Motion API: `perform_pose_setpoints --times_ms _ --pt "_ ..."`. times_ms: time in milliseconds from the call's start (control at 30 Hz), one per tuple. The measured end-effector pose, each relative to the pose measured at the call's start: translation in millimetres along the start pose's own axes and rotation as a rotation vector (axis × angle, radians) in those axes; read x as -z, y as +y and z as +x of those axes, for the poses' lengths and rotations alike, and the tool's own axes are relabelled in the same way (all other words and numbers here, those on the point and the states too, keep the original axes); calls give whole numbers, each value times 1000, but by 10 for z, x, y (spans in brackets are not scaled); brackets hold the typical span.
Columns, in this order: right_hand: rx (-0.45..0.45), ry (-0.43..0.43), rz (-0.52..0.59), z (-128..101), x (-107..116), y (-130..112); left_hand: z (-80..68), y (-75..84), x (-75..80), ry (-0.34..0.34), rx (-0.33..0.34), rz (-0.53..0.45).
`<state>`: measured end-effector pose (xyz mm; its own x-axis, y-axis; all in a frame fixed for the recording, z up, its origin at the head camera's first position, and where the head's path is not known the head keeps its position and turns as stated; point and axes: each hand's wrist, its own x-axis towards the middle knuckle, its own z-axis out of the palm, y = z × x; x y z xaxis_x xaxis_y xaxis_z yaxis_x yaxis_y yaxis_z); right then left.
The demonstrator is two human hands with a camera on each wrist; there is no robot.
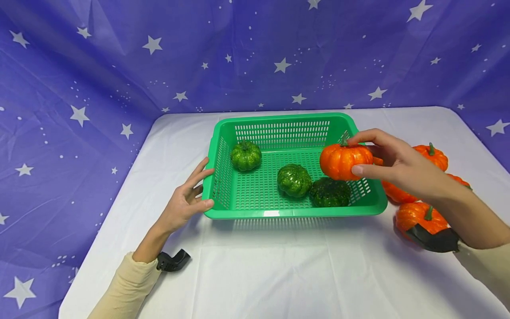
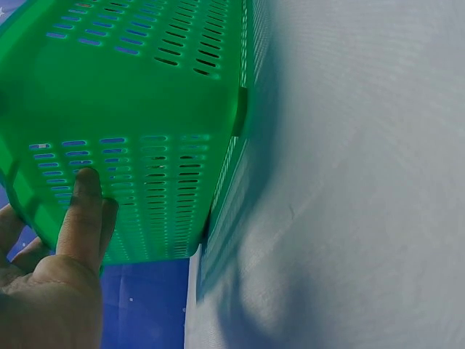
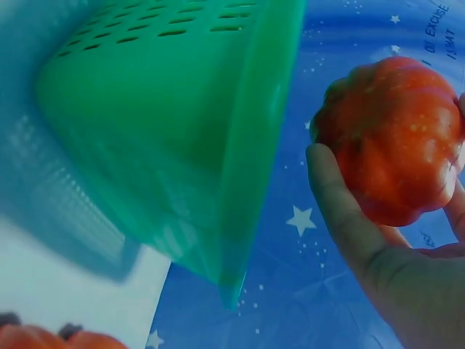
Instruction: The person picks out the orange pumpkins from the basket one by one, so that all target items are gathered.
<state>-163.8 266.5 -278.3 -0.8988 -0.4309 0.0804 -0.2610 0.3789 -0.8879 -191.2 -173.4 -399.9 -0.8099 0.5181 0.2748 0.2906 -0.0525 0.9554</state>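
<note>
A green slotted basket (image 1: 295, 212) sits on the white table (image 1: 279, 274). Inside lie three green pumpkins: one at the back left (image 1: 245, 155), one in the middle (image 1: 294, 180) and a darker one at the front right (image 1: 330, 192). My right hand (image 1: 392, 165) grips an orange pumpkin (image 1: 345, 160) above the basket's right side; the right wrist view shows this pumpkin (image 3: 396, 138) in my fingers (image 3: 341, 211) beside the basket (image 3: 174, 131). My left hand (image 1: 186, 199) rests with straight fingers against the basket's left wall, the fingers (image 2: 81, 211) touching the wall (image 2: 145, 182).
Three more orange pumpkins lie on the table right of the basket: one at the back (image 1: 432, 156), one partly hidden behind my right hand (image 1: 396, 193), one at the front (image 1: 422, 217). A purple star-printed cloth (image 1: 119, 66) hangs behind and at the left.
</note>
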Motion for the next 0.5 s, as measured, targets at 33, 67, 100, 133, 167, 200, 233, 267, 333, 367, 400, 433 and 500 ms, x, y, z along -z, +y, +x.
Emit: perform_pose_setpoints --times_ms 33,67,100,133,167,200,233,267,333,367,400,433,500 --pt "7 13 -4 -32 3 9 1 1 2 0 1 4" --pt "17 26 -11 -65 7 19 1 1 3 1 4 3" --pt "26 39 -19 -100 13 28 2 2 4 0 6 5" --pt "30 53 -27 -137 21 38 3 2 4 0 7 5" --pt "40 63 -22 -176 33 51 4 1 5 -2 6 8" --pt "43 75 -31 -218 48 63 5 0 5 -3 7 7" --pt "42 82 -35 -262 67 78 6 -1 4 -3 7 9" --pt "33 83 -35 -307 90 95 8 0 2 -1 5 12" --pt "5 98 -52 -412 139 138 9 -2 1 0 -2 22" --pt "-4 111 -65 -468 170 169 10 -1 1 0 -3 23" --pt "-24 130 -89 -529 202 204 12 1 -1 -1 -3 16" --pt "-43 151 -94 -592 239 245 15 3 0 -2 -4 14" --pt "-68 220 -138 -717 312 348 19 6 1 -7 -1 2"
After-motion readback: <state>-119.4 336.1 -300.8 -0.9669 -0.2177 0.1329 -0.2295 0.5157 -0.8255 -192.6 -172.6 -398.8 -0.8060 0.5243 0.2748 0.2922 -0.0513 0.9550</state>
